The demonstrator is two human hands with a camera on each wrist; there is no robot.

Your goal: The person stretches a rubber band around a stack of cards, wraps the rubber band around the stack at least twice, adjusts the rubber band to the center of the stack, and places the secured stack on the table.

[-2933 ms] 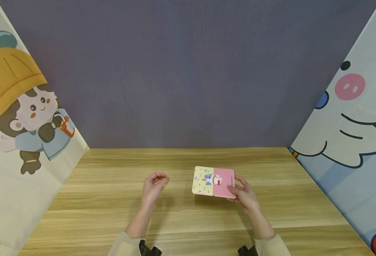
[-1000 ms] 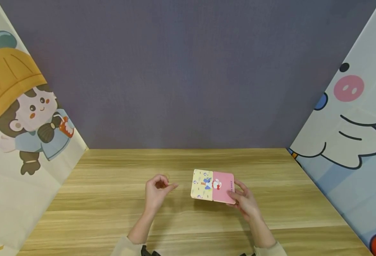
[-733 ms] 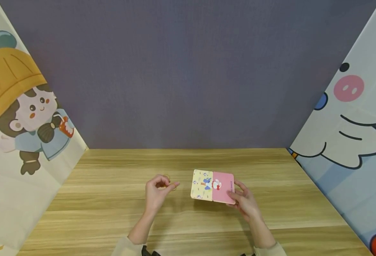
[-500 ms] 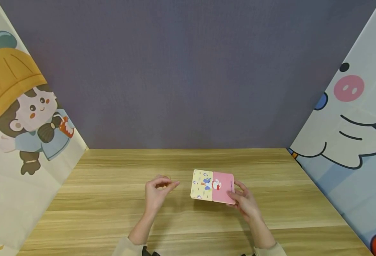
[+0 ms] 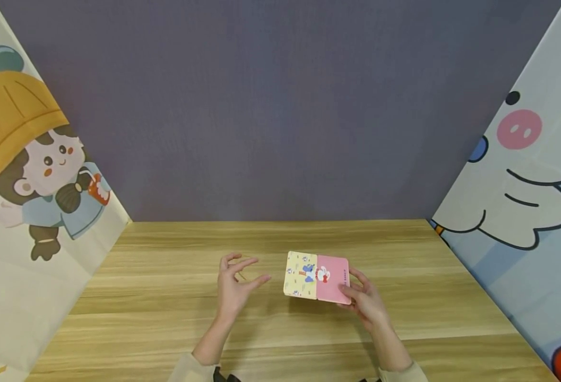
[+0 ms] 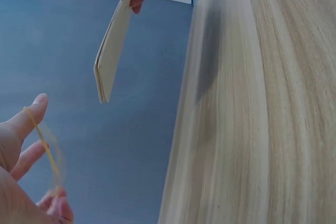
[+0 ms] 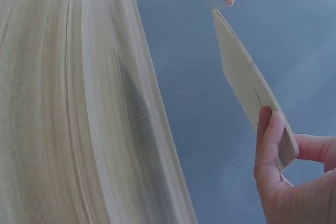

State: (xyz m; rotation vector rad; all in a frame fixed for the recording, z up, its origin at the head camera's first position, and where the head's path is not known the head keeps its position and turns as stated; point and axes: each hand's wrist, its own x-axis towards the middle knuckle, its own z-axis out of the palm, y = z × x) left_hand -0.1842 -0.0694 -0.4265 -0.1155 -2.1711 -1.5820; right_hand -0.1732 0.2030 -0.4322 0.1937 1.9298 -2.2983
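Observation:
My left hand (image 5: 232, 292) hovers over the table, left of the booklet, with thumb and fingers spread apart. A thin yellow rubber band (image 6: 48, 153) is looped over its fingers and stretched between them; part of it is blurred. My right hand (image 5: 368, 300) holds a small, flat booklet (image 5: 316, 277) by its right edge, thumb on top and fingers beneath. One half of the booklet is yellow with a blue figure, the other pink with a white rabbit. Its plain cream underside shows in the right wrist view, where the booklet (image 7: 244, 72) is raised off the table. The hands are apart.
Beneath both hands lies a wood-grain table (image 5: 165, 318). A dark grey-blue panel (image 5: 280, 111) rises behind its back edge. Printed cartoon sheets flank it, a child in a yellow hat (image 5: 19, 122) at left and a pig-nosed figure (image 5: 519, 130) at right.
The left fingers have gone from pinched together to spread apart, drawing out the rubber band. The right hand and booklet have moved slightly nearer since the oldest frame, then stayed almost still.

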